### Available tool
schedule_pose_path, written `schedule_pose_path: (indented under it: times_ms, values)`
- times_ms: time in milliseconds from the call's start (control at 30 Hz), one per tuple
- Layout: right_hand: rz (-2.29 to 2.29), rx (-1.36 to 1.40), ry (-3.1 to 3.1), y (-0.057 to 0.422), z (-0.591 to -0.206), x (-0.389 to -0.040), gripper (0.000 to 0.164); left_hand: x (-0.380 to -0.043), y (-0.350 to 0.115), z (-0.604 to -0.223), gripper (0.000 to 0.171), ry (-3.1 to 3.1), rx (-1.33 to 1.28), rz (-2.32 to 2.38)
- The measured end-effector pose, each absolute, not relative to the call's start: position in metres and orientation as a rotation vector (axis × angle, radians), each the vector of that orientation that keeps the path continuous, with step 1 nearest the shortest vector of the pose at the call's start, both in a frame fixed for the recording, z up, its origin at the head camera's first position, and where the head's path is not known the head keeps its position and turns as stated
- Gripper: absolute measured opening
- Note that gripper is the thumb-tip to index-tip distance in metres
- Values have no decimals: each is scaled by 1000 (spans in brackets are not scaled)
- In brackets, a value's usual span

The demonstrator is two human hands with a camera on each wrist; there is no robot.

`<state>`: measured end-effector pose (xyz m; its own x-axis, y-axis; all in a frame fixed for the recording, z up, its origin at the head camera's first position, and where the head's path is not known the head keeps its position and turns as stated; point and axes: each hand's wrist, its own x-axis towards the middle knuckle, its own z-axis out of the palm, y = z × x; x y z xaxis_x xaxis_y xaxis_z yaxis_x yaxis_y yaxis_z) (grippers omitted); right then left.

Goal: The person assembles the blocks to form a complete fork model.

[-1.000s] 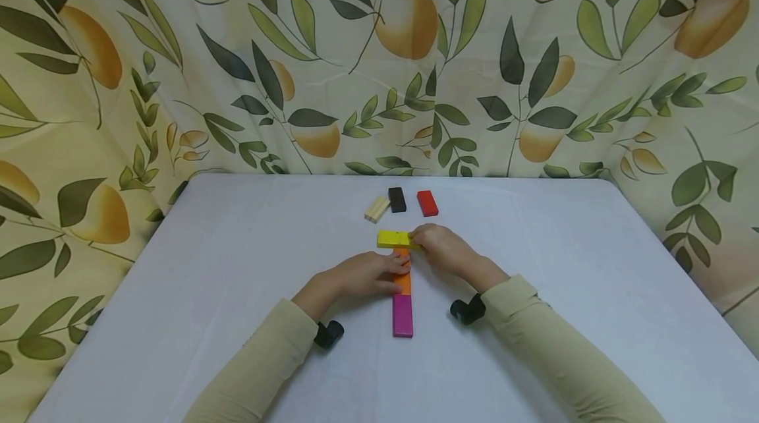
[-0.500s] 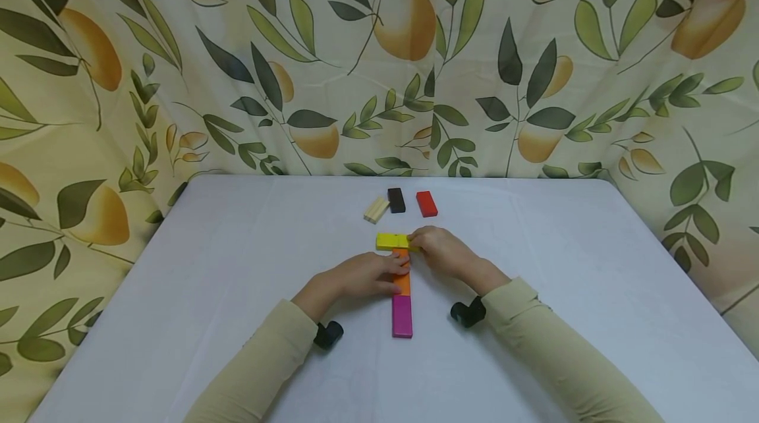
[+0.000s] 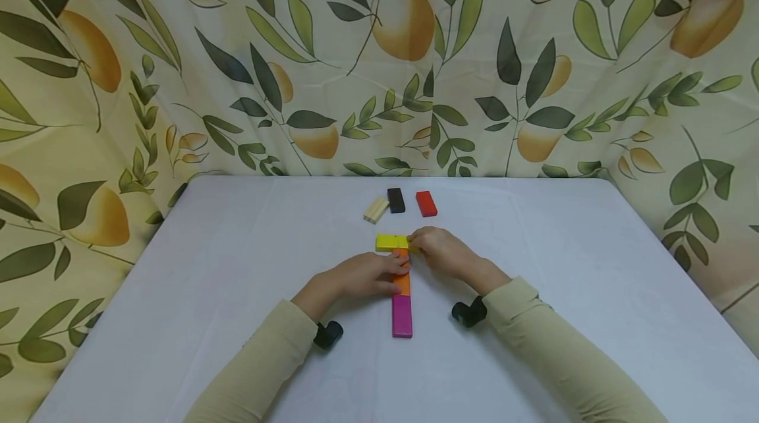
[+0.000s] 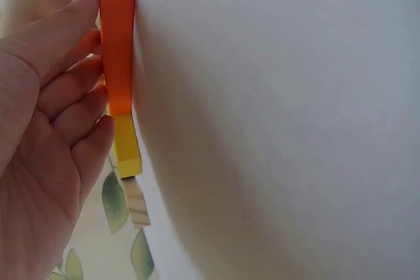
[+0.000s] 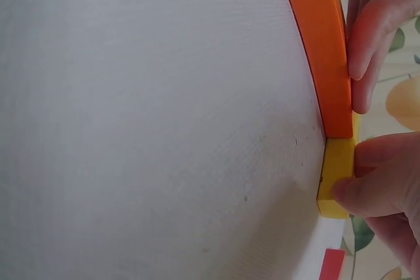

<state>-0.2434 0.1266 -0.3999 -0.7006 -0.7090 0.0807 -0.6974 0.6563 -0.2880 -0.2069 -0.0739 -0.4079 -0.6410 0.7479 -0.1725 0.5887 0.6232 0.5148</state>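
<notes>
A magenta block (image 3: 402, 316), an orange block (image 3: 406, 286) and a yellow block (image 3: 388, 242) lie end to side on the white table, forming a T. The yellow one crosses the far end of the orange one, and the two touch in the right wrist view. My left hand (image 3: 364, 275) rests on the orange block, its fingertips on the top face and the thumb near the magenta seam. At the right end of the yellow block, my right hand (image 3: 445, 250) pinches it with thumb and fingers, covering that end.
Behind the T lie a pale wood-coloured block (image 3: 376, 210), a black block (image 3: 396, 200) and a red block (image 3: 426, 203). The white table (image 3: 237, 232) ends at a leaf-and-fruit patterned cloth (image 3: 367, 140). A black camera (image 3: 469, 312) sits at my right wrist.
The yellow block has shifted slightly toward me, against the orange block's end, with my right hand on it. My left hand has stayed in place.
</notes>
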Motion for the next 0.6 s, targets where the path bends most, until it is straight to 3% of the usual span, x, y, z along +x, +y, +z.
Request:
schedule_pose_path:
  times_ms: [600]
  values:
    - [-563,-1070,2769,124,-396,-254,19,-209,-69,-403,48,2527,1061,479]
